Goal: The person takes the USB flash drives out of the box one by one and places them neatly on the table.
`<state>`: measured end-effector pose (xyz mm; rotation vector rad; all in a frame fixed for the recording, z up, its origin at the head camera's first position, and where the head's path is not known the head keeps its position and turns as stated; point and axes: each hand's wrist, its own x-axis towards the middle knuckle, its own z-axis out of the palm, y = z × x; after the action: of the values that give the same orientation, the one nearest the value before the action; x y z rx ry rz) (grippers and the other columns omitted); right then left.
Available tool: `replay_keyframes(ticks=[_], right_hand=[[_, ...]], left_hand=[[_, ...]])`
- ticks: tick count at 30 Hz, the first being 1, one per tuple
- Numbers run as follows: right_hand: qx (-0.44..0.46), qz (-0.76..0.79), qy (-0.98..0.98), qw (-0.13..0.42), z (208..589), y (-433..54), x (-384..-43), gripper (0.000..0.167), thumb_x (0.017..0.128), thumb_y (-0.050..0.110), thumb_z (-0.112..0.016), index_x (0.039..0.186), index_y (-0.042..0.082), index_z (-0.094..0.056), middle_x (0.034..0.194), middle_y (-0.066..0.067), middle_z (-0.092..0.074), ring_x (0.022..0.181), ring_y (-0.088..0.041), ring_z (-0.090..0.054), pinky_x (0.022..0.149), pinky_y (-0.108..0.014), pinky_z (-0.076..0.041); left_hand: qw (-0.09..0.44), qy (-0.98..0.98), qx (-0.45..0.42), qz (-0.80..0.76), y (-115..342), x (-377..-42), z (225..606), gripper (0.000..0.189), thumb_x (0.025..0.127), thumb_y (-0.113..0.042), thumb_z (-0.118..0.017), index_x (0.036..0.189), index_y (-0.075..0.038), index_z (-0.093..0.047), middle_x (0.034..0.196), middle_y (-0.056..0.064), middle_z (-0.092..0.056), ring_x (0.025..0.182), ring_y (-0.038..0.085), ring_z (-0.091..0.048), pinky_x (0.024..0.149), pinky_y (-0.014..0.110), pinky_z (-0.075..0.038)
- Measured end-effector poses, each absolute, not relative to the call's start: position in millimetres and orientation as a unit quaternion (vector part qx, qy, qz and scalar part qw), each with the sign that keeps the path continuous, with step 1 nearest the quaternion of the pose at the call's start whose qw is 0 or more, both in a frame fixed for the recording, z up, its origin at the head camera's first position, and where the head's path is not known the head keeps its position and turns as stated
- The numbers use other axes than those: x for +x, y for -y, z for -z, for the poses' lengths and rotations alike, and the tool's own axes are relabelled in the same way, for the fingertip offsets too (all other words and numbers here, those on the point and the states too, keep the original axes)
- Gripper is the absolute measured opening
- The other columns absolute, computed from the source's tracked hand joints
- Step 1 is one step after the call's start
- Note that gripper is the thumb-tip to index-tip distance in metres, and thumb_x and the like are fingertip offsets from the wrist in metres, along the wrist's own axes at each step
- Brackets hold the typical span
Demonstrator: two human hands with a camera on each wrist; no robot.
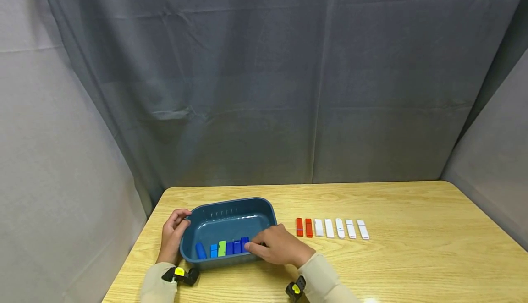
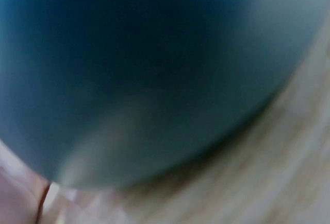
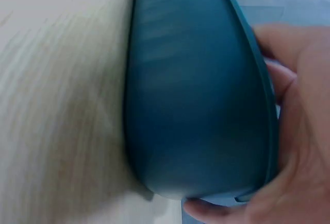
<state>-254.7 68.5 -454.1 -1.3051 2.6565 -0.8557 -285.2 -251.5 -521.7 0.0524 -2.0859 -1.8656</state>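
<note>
A dark teal plastic tub (image 1: pixel 228 262) stands on the left part of the table. Along its near inside wall lies a row of small sticks that look like USB flash drives: a light-blue stick (image 1: pixel 213 250), a green stick (image 1: pixel 222 248) and several dark-blue ones. At the row's left end, a blue stick (image 1: pixel 200 250) leans at a slant. My left hand (image 1: pixel 171 236) grips the tub's left rim with curled fingers. Over the near right corner, my right hand (image 1: pixel 280 245) reaches inside with bent fingers beside the dark-blue sticks; whatever lies between its fingertips is hidden.
To the tub's right, a red stick (image 1: pixel 299 227), another red stick (image 1: pixel 309 228) and several white sticks (image 1: pixel 329 228) lie in one row on the wooden table (image 1: pixel 433 243). Grey curtains (image 1: pixel 264 87) enclose the back and sides. The left wrist view is badly blurred.
</note>
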Motion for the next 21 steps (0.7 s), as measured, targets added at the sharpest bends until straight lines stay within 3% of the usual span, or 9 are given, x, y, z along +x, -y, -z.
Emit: replay_keyframes(ticks=[3, 5, 8, 13, 21], right_hand=[[-0.435, 0.302, -0.846, 0.064, 452, -71, -256, 0.042, 0.099, 0.042, -0.047, 0.063, 0.022, -0.057, 0.056, 0.02, -0.041, 0.051, 0.002, -0.039, 0.056, -0.021, -0.034], [-0.44, 0.312, -0.838, 0.082, 451, -72, -257, 0.037, 0.098, 0.043, -0.049, 0.076, 0.022, -0.068, 0.067, 0.022, -0.054, 0.059, 0.003, -0.047, 0.056, -0.017, -0.037], [-0.44, 0.326, -0.831, 0.098, 449, -74, -259, 0.033, 0.098, 0.043, -0.05, 0.097, 0.021, -0.075, 0.088, 0.02, -0.066, 0.074, 0.001, -0.058, 0.066, -0.019, -0.046], [-0.422, 0.381, -0.812, 0.129, 449, -77, -261, 0.032, 0.097, 0.042, -0.051, 0.099, 0.019, -0.074, 0.092, 0.016, -0.068, 0.078, -0.004, -0.059, 0.07, -0.023, -0.048], [-0.396, 0.465, -0.772, 0.177, 450, -79, -261, 0.027, 0.095, 0.035, -0.058, 0.103, 0.014, -0.073, 0.099, 0.009, -0.069, 0.088, -0.014, -0.061, 0.08, -0.03, -0.05]], left_hand=[[0.176, 0.735, 0.013, 0.655, 252, -286, 523, 0.025, 0.091, 0.002, -0.052, 0.115, 0.004, -0.058, 0.118, 0.02, -0.06, 0.104, 0.011, -0.055, 0.087, 0.015, -0.042], [0.186, 0.735, 0.005, 0.652, 252, -286, 524, 0.023, 0.091, 0.002, -0.052, 0.113, 0.004, -0.059, 0.114, 0.018, -0.061, 0.102, 0.009, -0.056, 0.085, 0.016, -0.042], [0.196, 0.736, -0.007, 0.648, 252, -287, 525, 0.022, 0.09, 0.002, -0.053, 0.111, 0.004, -0.059, 0.11, 0.014, -0.063, 0.102, 0.008, -0.057, 0.084, 0.015, -0.043], [0.195, 0.739, -0.008, 0.645, 251, -286, 525, 0.022, 0.089, 0.001, -0.053, 0.111, 0.003, -0.058, 0.108, 0.01, -0.063, 0.104, 0.007, -0.056, 0.085, 0.014, -0.042], [0.176, 0.738, 0.013, 0.651, 251, -285, 521, 0.025, 0.09, 0.005, -0.052, 0.114, 0.005, -0.058, 0.118, 0.021, -0.059, 0.109, 0.007, -0.053, 0.088, 0.015, -0.04]])
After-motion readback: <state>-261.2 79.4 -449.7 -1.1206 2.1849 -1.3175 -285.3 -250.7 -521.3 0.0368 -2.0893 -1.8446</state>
